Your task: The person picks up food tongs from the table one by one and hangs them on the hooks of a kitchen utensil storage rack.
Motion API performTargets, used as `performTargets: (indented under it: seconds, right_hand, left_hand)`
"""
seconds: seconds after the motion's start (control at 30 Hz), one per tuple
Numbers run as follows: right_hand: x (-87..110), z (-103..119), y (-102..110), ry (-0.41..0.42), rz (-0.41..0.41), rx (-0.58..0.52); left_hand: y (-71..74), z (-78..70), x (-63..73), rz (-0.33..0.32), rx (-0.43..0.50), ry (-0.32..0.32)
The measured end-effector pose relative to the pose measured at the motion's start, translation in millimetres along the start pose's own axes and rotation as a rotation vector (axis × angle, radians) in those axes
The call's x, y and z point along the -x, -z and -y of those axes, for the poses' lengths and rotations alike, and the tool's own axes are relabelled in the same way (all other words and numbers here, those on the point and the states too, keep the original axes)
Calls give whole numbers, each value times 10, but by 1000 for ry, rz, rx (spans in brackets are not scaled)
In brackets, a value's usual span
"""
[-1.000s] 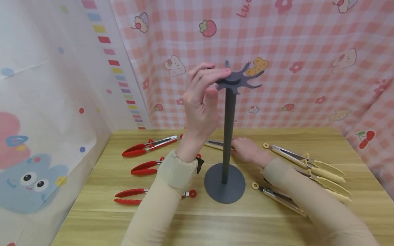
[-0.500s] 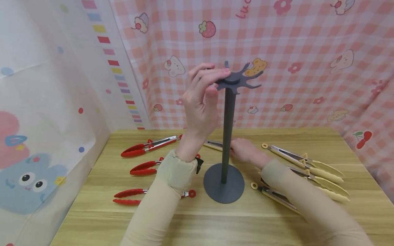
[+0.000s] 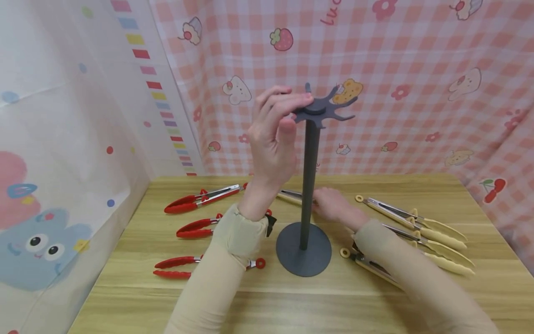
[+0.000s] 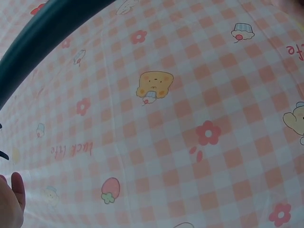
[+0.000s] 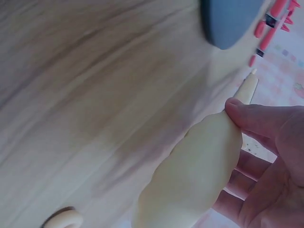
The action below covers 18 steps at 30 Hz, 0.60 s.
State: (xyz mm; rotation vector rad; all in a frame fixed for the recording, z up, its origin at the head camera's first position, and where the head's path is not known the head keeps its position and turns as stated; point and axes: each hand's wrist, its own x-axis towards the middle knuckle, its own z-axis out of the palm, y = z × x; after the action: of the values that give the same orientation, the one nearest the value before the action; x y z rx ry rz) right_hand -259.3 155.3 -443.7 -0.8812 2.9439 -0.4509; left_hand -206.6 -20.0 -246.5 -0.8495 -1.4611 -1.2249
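In the head view, a dark grey utensil stand (image 3: 309,185) with a ring of hooks at its top rises from a round base. My left hand (image 3: 273,134) grips the hooked top from the left, fingers over it and thumb lower down. The left wrist view shows a dark curved part of the stand (image 4: 40,40) and a little of the hand (image 4: 9,204). Behind the pole, my right hand (image 3: 335,204) holds yellow tongs (image 3: 290,198). In the right wrist view, thumb and fingers pinch the tongs (image 5: 194,166) near the table; their head end fills the foreground.
Three red tongs lie on the left of the wooden table (image 3: 283,306): far (image 3: 183,204), middle (image 3: 193,229) and near (image 3: 173,263). Three more yellow tongs lie on the right: far (image 3: 444,232), middle (image 3: 448,253) and near (image 3: 371,264), the last partly under my right sleeve.
The right forearm has shifted slightly left, uncovering more of the middle yellow tongs on the right. The left hand and the stand stay as they were.
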Motion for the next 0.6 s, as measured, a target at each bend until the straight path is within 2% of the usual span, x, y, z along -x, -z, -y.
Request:
performTargets:
  seconds: [0.33, 0.6]
  right_hand:
    - [60, 143, 141, -14, -61, -77]
    - [142, 226, 210, -4, -147, -121]
  left_hand:
    - [-4, -9, -5, -3, -6, 2]
    - [3, -7, -8, 0, 0, 7]
